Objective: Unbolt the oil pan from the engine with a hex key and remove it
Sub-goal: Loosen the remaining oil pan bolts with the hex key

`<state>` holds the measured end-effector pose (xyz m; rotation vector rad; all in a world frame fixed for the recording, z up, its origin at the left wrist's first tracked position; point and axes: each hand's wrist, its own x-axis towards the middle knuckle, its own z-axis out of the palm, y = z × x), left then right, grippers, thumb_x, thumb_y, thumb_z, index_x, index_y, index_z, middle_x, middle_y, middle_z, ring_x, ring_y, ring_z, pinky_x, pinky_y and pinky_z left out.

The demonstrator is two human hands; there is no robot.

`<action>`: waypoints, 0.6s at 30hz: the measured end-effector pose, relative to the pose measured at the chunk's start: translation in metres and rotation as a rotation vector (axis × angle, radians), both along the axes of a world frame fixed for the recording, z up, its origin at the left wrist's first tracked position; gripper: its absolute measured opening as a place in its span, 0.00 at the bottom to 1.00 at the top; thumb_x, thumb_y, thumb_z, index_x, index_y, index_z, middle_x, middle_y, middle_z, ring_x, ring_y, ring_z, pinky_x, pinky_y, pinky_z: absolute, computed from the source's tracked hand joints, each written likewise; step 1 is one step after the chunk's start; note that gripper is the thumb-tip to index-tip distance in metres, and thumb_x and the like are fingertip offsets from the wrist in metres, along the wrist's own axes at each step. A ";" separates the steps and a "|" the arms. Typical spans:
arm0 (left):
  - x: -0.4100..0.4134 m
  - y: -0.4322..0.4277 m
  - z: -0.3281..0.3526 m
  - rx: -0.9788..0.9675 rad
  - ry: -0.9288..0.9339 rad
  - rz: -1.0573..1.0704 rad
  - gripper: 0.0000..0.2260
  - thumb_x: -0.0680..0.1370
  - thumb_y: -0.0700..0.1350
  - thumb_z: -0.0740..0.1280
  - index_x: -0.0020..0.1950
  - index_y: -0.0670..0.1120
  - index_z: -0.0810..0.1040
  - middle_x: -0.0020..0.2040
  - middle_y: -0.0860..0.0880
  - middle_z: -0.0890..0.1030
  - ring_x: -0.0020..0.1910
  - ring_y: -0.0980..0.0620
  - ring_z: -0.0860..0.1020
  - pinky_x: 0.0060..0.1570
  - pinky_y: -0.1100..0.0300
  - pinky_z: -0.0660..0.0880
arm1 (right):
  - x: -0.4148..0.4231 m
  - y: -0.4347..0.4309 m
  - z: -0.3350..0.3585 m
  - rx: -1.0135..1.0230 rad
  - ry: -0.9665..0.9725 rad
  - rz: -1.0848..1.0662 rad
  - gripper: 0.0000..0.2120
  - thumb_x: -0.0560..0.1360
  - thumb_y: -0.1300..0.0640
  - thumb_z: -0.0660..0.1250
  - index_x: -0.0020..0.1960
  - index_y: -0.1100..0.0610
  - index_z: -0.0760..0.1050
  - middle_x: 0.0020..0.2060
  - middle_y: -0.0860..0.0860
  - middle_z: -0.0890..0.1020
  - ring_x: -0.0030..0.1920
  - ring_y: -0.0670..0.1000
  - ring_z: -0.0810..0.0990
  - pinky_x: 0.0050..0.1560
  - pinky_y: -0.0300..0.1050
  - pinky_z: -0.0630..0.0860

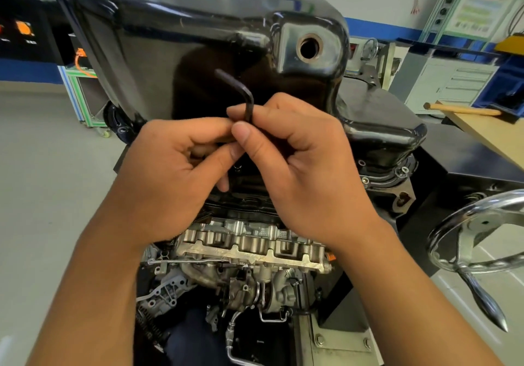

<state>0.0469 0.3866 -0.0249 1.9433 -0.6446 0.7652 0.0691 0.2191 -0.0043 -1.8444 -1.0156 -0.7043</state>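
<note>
Hands: our right hand [306, 172] pinches the hex key [249, 107] between thumb and forefinger, the other fingers curled in under the palm. Our left hand [170, 167] is curled too, its thumb and forefinger tips meeting just beside the right thumb, at the lower part of the key. We cannot tell whether they grip the shaft or something small there.

Hex key: dark, L-shaped. The long leg stands roughly upright out of the right-hand pinch, and the short leg angles up and to the left. The lower end is hidden behind the fingers.

Oil pan [175, 53]: glossy black, filling the far centre of the view and seated on the engine [249, 249]. Both hands are at the middle of its near edge. An open drain hole [308, 47] shows at its far right corner. Bolt heads are visible along the right flange.

Engine: bare metal castings and pipes, near centre, below the hands.

Surroundings: a chrome handwheel [482, 232] near right, and a wooden handle [462, 109] on a bench [490, 135] far right.
</note>
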 end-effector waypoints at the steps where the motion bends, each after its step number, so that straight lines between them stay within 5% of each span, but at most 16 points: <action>1: 0.001 0.001 0.001 0.006 0.000 -0.003 0.07 0.80 0.46 0.67 0.51 0.58 0.82 0.32 0.53 0.81 0.29 0.53 0.80 0.32 0.65 0.76 | 0.000 -0.001 0.000 -0.030 0.008 0.002 0.07 0.80 0.63 0.66 0.51 0.64 0.83 0.35 0.52 0.75 0.38 0.46 0.73 0.40 0.38 0.71; 7: 0.008 -0.004 0.000 -0.079 -0.072 0.112 0.04 0.74 0.45 0.74 0.44 0.55 0.83 0.33 0.50 0.81 0.25 0.50 0.75 0.24 0.60 0.72 | 0.001 0.000 0.000 0.059 -0.006 -0.045 0.06 0.76 0.61 0.73 0.45 0.65 0.84 0.34 0.56 0.80 0.37 0.51 0.78 0.38 0.47 0.75; 10: 0.009 -0.008 0.000 -0.094 -0.111 0.148 0.04 0.73 0.44 0.76 0.42 0.50 0.81 0.33 0.53 0.80 0.25 0.51 0.74 0.23 0.63 0.70 | 0.001 0.002 -0.001 0.172 0.003 -0.098 0.05 0.71 0.60 0.78 0.42 0.62 0.85 0.32 0.52 0.81 0.33 0.45 0.77 0.36 0.38 0.73; 14: 0.006 -0.006 0.002 -0.118 -0.069 0.044 0.10 0.76 0.43 0.73 0.53 0.57 0.81 0.41 0.60 0.84 0.30 0.53 0.81 0.30 0.60 0.79 | 0.000 0.004 0.000 0.151 0.009 -0.082 0.03 0.74 0.62 0.75 0.44 0.63 0.85 0.33 0.52 0.81 0.34 0.44 0.75 0.37 0.34 0.70; 18: 0.004 0.003 0.001 -0.013 0.008 -0.017 0.09 0.78 0.43 0.69 0.55 0.55 0.82 0.40 0.56 0.85 0.32 0.53 0.83 0.35 0.57 0.81 | 0.000 0.001 0.000 0.000 0.003 -0.046 0.06 0.79 0.63 0.68 0.49 0.64 0.83 0.39 0.56 0.82 0.42 0.51 0.80 0.44 0.46 0.76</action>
